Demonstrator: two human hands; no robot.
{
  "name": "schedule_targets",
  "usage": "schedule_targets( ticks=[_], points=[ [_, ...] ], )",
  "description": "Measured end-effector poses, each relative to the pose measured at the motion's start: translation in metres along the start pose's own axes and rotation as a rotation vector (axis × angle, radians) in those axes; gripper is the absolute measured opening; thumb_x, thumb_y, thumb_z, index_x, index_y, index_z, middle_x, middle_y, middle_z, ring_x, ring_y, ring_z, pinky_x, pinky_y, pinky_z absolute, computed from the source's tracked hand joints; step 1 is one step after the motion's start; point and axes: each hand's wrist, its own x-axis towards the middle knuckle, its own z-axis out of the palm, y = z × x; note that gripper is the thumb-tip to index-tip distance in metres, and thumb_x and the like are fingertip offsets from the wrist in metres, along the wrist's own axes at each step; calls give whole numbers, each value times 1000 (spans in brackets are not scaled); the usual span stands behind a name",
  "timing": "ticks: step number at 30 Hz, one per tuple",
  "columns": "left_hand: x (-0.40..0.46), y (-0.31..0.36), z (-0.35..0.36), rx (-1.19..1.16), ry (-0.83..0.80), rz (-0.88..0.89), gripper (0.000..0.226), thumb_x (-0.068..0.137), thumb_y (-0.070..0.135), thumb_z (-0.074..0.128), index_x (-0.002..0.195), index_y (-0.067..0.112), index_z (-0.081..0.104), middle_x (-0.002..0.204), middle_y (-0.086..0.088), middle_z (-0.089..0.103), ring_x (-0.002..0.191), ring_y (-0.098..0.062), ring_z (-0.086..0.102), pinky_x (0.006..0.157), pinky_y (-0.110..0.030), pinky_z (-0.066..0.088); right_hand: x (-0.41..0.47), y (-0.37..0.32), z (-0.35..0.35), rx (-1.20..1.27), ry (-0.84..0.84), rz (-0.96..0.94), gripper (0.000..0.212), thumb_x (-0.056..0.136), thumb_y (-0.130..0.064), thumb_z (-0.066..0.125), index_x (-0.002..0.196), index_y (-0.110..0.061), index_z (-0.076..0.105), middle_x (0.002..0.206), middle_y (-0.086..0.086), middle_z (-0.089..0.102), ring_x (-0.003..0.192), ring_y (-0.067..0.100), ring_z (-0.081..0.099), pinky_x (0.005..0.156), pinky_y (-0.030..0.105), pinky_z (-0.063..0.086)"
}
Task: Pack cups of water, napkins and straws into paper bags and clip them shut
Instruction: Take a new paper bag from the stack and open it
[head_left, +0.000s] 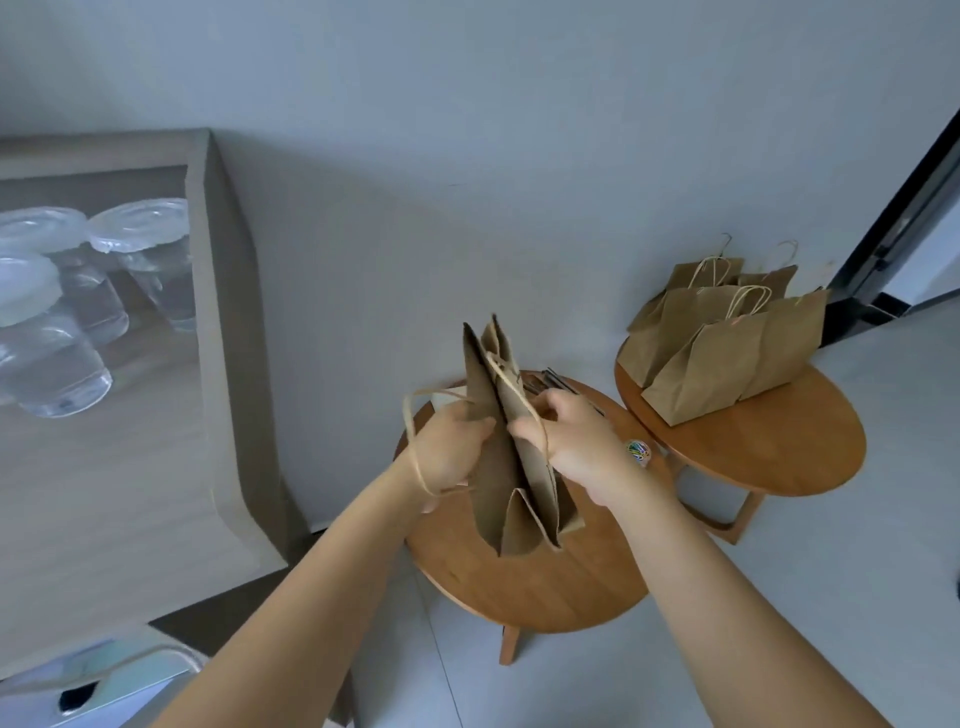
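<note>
A flat, folded brown paper bag (511, 457) stands upright over the near round table (twine handles dangling loose). Lidded water cups (62, 312) cluster on the grey counter.

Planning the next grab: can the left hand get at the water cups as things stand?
Probably not yet: the left hand grips the folded paper bag, a handle looped over its wrist. The cups on the counter look unobstructed.

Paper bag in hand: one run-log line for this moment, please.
step: opening paper bag | left hand: grips bag | right hand: grips bag | bag: still folded, over near round table | cups: on counter
</note>
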Motion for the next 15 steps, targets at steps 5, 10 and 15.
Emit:
schedule_targets(
  ticks=[5, 10, 15],
  points=[
    [23, -12, 8, 481, 148, 176, 36, 95, 10, 43, 61, 20, 46, 59, 5, 50, 56, -9, 48, 45, -10, 36, 26, 9, 2, -379, -124, 11, 21, 90, -14, 50, 93, 4, 59, 90, 20, 64, 81, 34, 61, 69, 35, 50],
    [48, -15, 4, 614, 266, 52, 20, 86, 17, 51, 66, 20, 53, 64, 4, 56, 62, -17, 55, 50, -23, 37, 39, 22, 4, -507, -134, -58, 22, 92, -10, 43, 74, -2, 52, 65, 13, 52, 62, 29, 54, 50, 30, 38],
    [54, -18, -6, 856, 367, -60, 23, 82, 0, 45, 62, 13, 49, 69, -8, 58, 70, -29, 58, 57, -29, 40, 45, 31, -13, -790, 61, 31, 17, 93, -12, 48, 100, -3, 60, 92, 12, 65, 86, 29, 63, 66, 32, 50]
  ],
)
